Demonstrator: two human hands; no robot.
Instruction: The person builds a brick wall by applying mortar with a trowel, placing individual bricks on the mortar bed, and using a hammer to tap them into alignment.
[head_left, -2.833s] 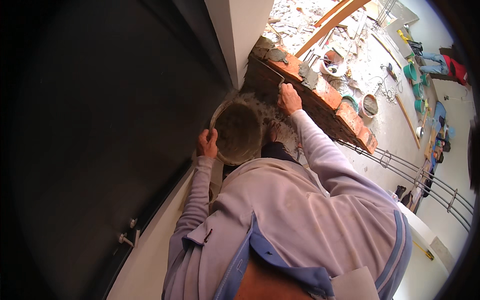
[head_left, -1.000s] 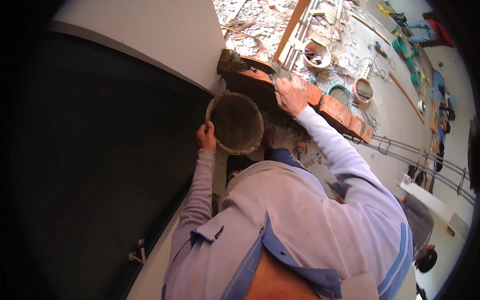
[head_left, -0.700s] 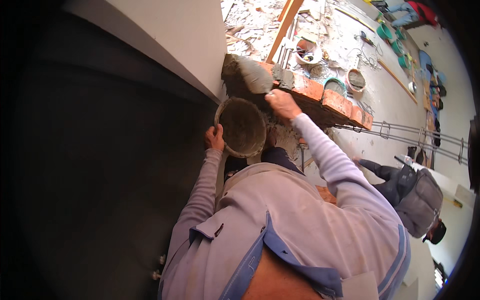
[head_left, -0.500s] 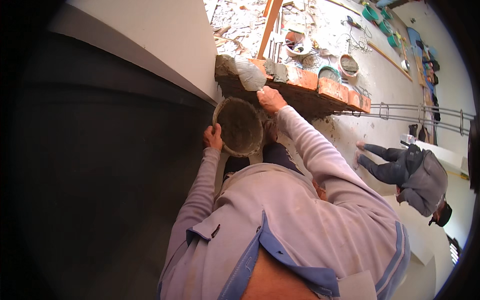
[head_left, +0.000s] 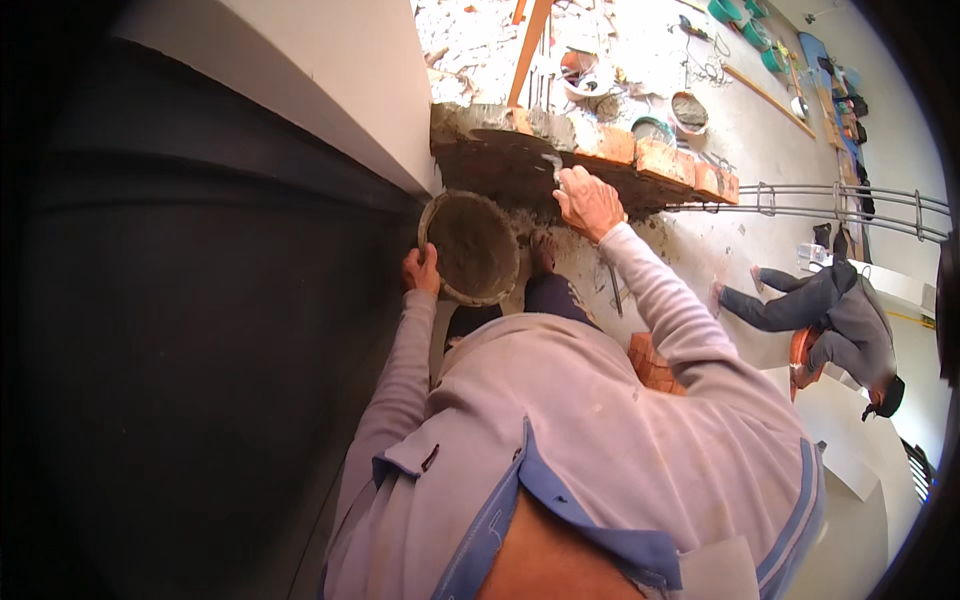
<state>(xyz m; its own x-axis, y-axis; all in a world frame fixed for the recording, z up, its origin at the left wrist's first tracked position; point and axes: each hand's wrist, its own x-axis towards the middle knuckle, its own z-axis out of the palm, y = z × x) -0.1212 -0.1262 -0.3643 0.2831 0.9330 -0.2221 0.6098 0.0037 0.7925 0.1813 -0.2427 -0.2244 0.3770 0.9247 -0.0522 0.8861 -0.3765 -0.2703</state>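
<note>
My left hand is closed on the rim of a round mortar bucket, which is tilted and has grey mortar inside. My right hand grips a trowel by its handle. The trowel's blade looks dark and is hard to tell from the shaded face of the low brick wall behind it. Grey mortar covers the left end of the wall's top, and bare orange bricks show toward the right.
At left a pale column meets the wall's end. Steel bars stick out at right. Behind me are stacked bricks. A co-worker bends at far right, holding an orange container. Beyond the wall are buckets and rubble.
My right hand has moved right and toward me, taking the trowel off the wall's top to its near side. The bucket has shifted slightly left. The co-worker's orange container has come into view.
</note>
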